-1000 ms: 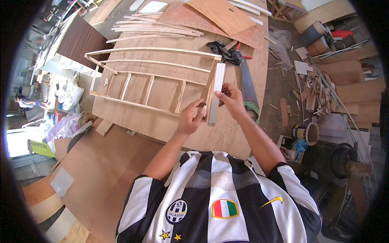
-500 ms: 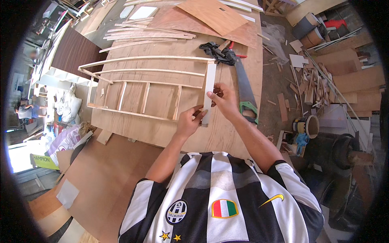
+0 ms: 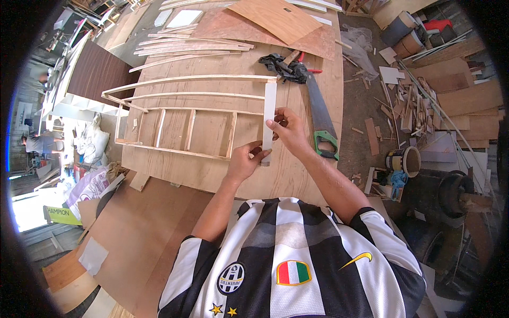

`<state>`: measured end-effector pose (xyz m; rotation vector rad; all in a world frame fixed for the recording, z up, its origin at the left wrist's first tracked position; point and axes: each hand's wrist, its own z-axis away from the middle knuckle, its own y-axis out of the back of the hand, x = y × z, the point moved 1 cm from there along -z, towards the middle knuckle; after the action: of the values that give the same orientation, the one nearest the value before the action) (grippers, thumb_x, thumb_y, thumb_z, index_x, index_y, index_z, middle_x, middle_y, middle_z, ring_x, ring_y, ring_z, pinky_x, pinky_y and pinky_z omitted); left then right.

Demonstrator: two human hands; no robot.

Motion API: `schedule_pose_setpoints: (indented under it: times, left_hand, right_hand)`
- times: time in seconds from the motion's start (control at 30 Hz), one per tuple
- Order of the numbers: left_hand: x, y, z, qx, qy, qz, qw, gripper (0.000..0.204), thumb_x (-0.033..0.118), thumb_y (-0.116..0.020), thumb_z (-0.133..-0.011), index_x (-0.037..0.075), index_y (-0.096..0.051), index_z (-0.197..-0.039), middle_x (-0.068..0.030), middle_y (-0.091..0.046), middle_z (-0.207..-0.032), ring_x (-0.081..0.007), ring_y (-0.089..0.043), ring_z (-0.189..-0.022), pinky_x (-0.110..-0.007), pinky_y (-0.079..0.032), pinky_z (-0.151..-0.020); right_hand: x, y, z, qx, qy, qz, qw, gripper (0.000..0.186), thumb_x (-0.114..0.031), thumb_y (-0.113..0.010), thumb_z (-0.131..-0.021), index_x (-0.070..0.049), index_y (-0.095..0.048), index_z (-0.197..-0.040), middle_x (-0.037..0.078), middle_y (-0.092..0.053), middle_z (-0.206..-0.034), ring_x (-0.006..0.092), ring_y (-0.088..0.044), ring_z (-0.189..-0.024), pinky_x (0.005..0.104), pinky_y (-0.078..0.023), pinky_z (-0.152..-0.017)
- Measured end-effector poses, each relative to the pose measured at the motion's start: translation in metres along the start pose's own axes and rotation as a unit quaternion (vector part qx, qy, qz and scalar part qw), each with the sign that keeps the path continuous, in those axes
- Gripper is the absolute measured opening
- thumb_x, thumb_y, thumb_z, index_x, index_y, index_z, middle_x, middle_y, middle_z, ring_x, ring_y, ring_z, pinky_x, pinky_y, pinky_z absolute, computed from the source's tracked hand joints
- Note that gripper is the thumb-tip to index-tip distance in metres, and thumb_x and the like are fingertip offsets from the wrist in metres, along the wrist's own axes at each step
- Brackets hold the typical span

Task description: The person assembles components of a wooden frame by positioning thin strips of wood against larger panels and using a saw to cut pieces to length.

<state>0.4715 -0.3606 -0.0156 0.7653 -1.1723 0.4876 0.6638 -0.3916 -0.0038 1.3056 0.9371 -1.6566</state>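
Observation:
A narrow white strip [image 3: 270, 98] stands along the right end of a slim wooden frame [image 3: 183, 151] lying on a plywood-topped table [image 3: 212, 175]. Its far end meets the frame's top corner. My left hand [image 3: 246, 160] pinches the strip close to its near end, thumb and fingers closed on it. Higher up, my right hand [image 3: 289, 131] grips the strip's right edge between thumb and curled fingers. Right of that hand lies a handsaw [image 3: 319, 108] with a green and black handle.
Beyond the frame are a crumpled black plastic bag [image 3: 283, 69], loose thin wood strips [image 3: 196, 45] and a plywood sheet [image 3: 275, 21]. Wood offcuts [image 3: 411, 111] and a bucket [image 3: 411, 161] crowd the floor at right. A dark brown panel [image 3: 101, 71] stands left.
Both hands and the white strip have shifted slightly left, bringing the strip closer against the frame's end. The grip of each hand looks the same.

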Motion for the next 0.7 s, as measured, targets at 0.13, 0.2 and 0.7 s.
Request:
schedule_pose_setpoints:
  times: [0.13, 0.2, 0.7]
  left_hand:
    - [-0.010, -0.002, 0.000, 0.009, -0.010, -0.001, 1.000, 0.035, 0.022, -0.079, -0.090, 0.002, -0.073, -0.118, -0.0104, -0.073, -0.079, -0.0162, -0.068, -0.068, -0.031, -0.053, -0.064]
    - [-0.012, 0.001, -0.004, -0.019, -0.023, -0.022, 0.999, 0.035, 0.022, -0.079, -0.090, 0.001, -0.073, -0.118, -0.0122, -0.075, -0.084, -0.0172, -0.069, -0.071, -0.031, -0.054, -0.066]
    - [0.013, 0.016, -0.009, -0.120, 0.058, -0.059, 0.989, 0.040, 0.025, -0.077, -0.093, -0.010, -0.070, -0.111, -0.0175, -0.076, -0.096, -0.0181, -0.071, -0.083, -0.034, -0.055, -0.072]
  right_hand:
    - [0.004, 0.001, -0.001, 0.012, 0.005, 0.008, 1.000, 0.036, -0.015, -0.075, -0.094, 0.006, -0.060, -0.118, 0.011, -0.067, -0.092, 0.0159, -0.068, -0.077, 0.0301, -0.060, -0.059]
    - [0.009, 0.002, -0.004, 0.010, -0.005, 0.024, 1.000, 0.036, -0.016, -0.075, -0.094, 0.005, -0.060, -0.118, 0.011, -0.067, -0.093, 0.0158, -0.068, -0.077, 0.0302, -0.060, -0.059]
    - [0.006, 0.002, 0.003, -0.008, -0.004, -0.015, 1.000, 0.032, -0.017, -0.074, -0.096, 0.006, -0.061, -0.113, 0.010, -0.070, -0.091, 0.0142, -0.069, -0.077, 0.0295, -0.060, -0.061]
